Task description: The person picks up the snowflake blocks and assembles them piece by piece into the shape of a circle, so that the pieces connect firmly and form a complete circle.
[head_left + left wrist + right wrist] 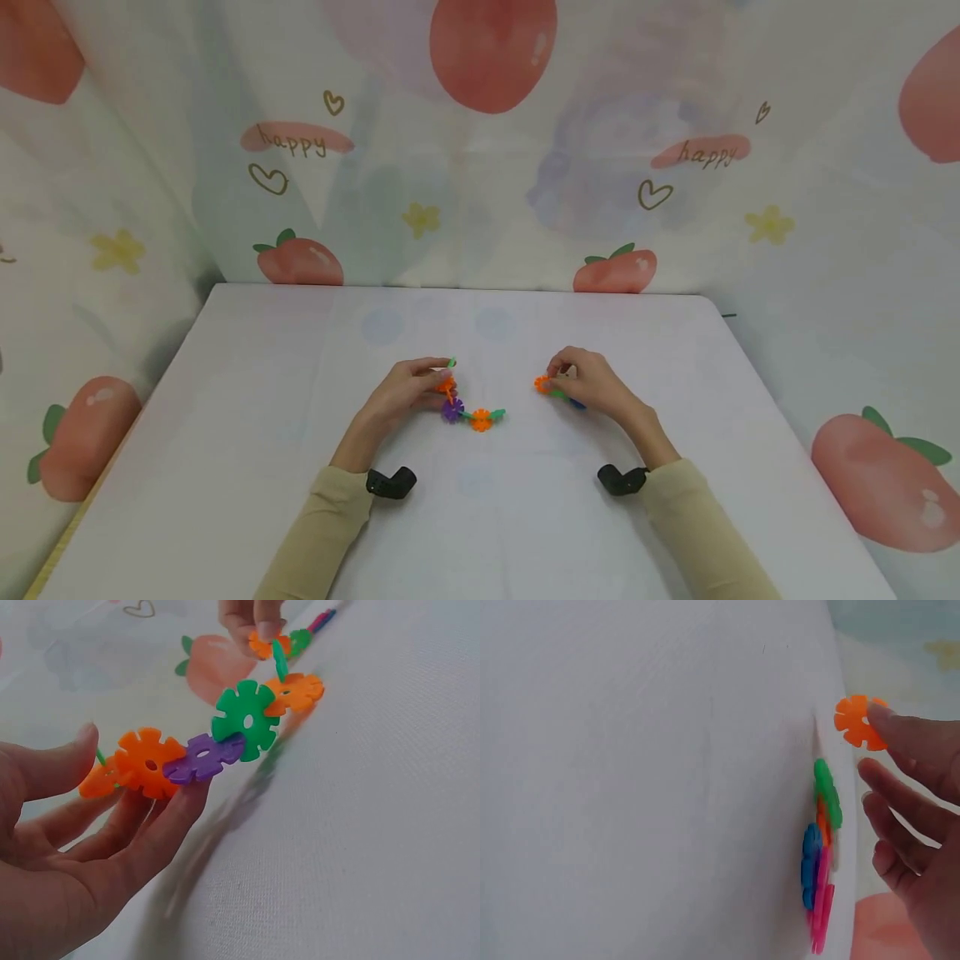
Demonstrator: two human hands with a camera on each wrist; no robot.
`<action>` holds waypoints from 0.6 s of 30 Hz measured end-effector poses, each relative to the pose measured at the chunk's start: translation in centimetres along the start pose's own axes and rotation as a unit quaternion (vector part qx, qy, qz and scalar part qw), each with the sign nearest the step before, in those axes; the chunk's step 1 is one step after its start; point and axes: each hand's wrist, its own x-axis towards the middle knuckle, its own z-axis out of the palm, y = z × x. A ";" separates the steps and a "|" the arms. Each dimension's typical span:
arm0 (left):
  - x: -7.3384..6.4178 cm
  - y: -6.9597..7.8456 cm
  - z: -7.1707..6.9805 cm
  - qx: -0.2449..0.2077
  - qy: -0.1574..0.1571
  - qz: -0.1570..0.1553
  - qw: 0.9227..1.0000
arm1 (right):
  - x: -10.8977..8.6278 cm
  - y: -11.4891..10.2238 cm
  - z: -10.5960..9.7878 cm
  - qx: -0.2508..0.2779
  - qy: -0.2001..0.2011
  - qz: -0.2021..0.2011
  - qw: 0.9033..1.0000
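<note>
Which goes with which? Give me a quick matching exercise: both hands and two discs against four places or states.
1. left hand
2. right hand
3. purple disc
4. blue disc

A. linked between a chained orange disc and a green disc
B. pinching a lone orange disc
C. beside pink pieces
D. holding the linked chain

Pairs: 1-D, 2-B, 3-A, 4-C

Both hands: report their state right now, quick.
Left hand: holding a chain of linked flower-shaped discs.
Right hand: pinching an orange disc.
</note>
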 end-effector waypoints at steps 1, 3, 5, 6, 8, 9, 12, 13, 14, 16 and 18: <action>0.0 0.0 0.0 0.001 0.000 0.001 1.000 | 0.2 -0.2 0.1 0.001 0.004 0.000 1.000; 0.1 -0.1 -0.1 0.003 -0.004 0.004 1.000 | 0.6 -0.7 0.4 0.007 0.011 0.002 1.000; 0.1 -0.1 -0.1 0.006 -0.008 0.009 1.000 | 0.9 -1.2 0.7 0.027 0.011 0.004 1.000; 0.1 -0.2 -0.1 0.007 -0.010 0.011 1.000 | 1.1 -1.5 0.8 0.037 0.010 0.003 0.999; 0.2 -0.3 -0.1 0.006 -0.012 0.015 1.000 | 1.4 -2.1 1.1 0.068 0.005 0.002 0.998; 0.2 -0.3 -0.1 0.005 -0.013 0.016 1.000 | 1.6 -2.3 1.3 0.082 0.002 0.000 0.997; 0.2 -0.4 0.0 0.002 -0.011 0.015 1.000 | 2.1 -3.1 1.8 0.117 -0.007 -0.009 0.993; 0.3 -0.5 0.0 0.000 -0.009 0.014 1.000 | 2.3 -3.3 1.9 0.125 -0.010 -0.011 0.992; 0.3 -0.5 0.0 -0.002 -0.008 0.014 1.000 | 2.5 -3.6 2.1 0.128 -0.011 -0.016 0.992; 0.3 -0.5 0.1 -0.002 -0.006 0.015 1.000 | 2.8 -4.1 2.3 0.130 -0.012 -0.021 0.991; 0.4 -0.4 0.1 -0.001 -0.006 0.019 1.000 | 3.1 -4.6 2.6 0.130 -0.008 -0.027 0.991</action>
